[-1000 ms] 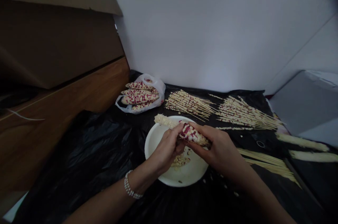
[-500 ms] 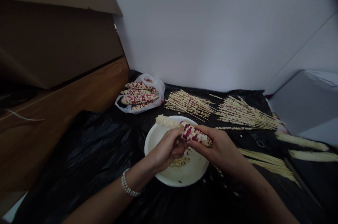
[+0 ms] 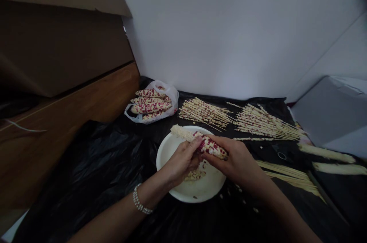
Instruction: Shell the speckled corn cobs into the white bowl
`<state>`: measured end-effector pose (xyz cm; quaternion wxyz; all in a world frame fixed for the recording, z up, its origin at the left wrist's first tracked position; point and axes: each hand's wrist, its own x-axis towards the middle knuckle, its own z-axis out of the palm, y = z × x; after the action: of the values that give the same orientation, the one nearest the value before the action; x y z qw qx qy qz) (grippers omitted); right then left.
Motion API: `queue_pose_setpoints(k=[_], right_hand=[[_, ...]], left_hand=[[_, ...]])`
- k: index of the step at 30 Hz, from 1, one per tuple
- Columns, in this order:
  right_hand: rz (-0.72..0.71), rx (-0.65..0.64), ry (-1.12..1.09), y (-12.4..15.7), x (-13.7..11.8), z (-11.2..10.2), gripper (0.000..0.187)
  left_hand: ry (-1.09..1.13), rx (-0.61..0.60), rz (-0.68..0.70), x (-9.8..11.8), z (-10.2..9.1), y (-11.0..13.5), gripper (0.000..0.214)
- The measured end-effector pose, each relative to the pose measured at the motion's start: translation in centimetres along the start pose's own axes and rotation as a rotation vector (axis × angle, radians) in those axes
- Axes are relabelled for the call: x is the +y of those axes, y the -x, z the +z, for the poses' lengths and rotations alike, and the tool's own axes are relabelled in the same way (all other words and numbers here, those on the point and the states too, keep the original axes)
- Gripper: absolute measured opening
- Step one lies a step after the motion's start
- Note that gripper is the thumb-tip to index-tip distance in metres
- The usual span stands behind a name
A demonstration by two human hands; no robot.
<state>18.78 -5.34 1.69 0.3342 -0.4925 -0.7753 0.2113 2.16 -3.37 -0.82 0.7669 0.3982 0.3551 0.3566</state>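
Both hands grip one corn cob (image 3: 213, 147) above a white bowl (image 3: 164, 155). Red and cream kernels cover the cob's right part, while its left end is bare. My right hand (image 3: 236, 159) wraps round the kernelled end. My left hand (image 3: 183, 161), with a beaded bracelet on the wrist, is closed at the middle of the cob, its thumb against the edge of the kernels. Some of its fingers are hidden beneath the cob. Loose kernels (image 3: 195, 175) lie in the bowl.
A plastic bag of whole cobs (image 3: 150, 107) sits at the back left. Behind the bowl lie two piles of kernel-threaded skewers (image 3: 202, 112). Bare skewers (image 3: 292, 178), a pair of scissors (image 3: 281, 154) and two stripped cobs (image 3: 340, 168) are on the right, on black plastic sheeting (image 3: 94, 182).
My left thumb has moved up onto the top of the cob at the kernel edge. The cob and both hands have shifted slightly left.
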Motion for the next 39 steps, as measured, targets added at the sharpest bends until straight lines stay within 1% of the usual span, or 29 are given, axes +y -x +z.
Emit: queue_pose_setpoints(k=[4,6,8,11,13,15,17,21,27,31,36,39], right_hand=[[0.006,-0.022,-0.062,-0.1,-0.2,-0.2,0.04],[0.008,-0.031,-0.07,-0.2,-0.1,-0.3,0.041],[0.003,-0.018,-0.047,-0.2,0.2,-0.5,0.041],[0.001,0.003,0.021,-0.1,0.6,-0.5,0.04],[-0.002,0.007,0.067,0.1,0.6,-0.5,0.041],[-0.009,0.006,0.113,0.2,0.5,-0.3,0.045],[-0.009,-0.001,0.174,0.3,0.2,-0.1,0.049],[0.01,-0.035,0.238,0.5,-0.2,0.1,0.055],[-0.016,-0.025,0.15,0.4,-0.2,0.1,0.054],[-0.038,-0.028,0.087,0.3,0.0,0.0,0.053],[-0.06,-0.021,0.016,0.0,0.3,-0.2,0.047],[-0.063,-0.016,-0.021,-0.2,0.6,-0.2,0.047]], left_hand=[[-0.004,0.055,0.045,-0.3,0.0,-0.1,0.045],[0.001,0.057,0.051,-0.3,-0.2,-0.1,0.043],[0.03,0.006,0.027,-0.2,-0.6,-0.1,0.041],[0.145,-0.1,-0.029,0.0,-1.1,-0.1,0.038],[0.219,-0.114,-0.061,0.3,-1.2,-0.1,0.043],[0.249,-0.071,-0.091,0.4,-1.0,-0.2,0.049],[0.243,-0.013,-0.113,0.4,-0.7,-0.3,0.049],[0.209,0.065,-0.073,0.2,-0.3,-0.4,0.043],[0.172,0.067,-0.051,0.1,-0.5,-0.4,0.042],[0.167,0.059,-0.063,0.1,-0.7,-0.3,0.039],[0.183,0.002,-0.083,0.0,-0.9,-0.3,0.035],[0.201,-0.007,-0.09,0.0,-1.0,-0.3,0.034]])
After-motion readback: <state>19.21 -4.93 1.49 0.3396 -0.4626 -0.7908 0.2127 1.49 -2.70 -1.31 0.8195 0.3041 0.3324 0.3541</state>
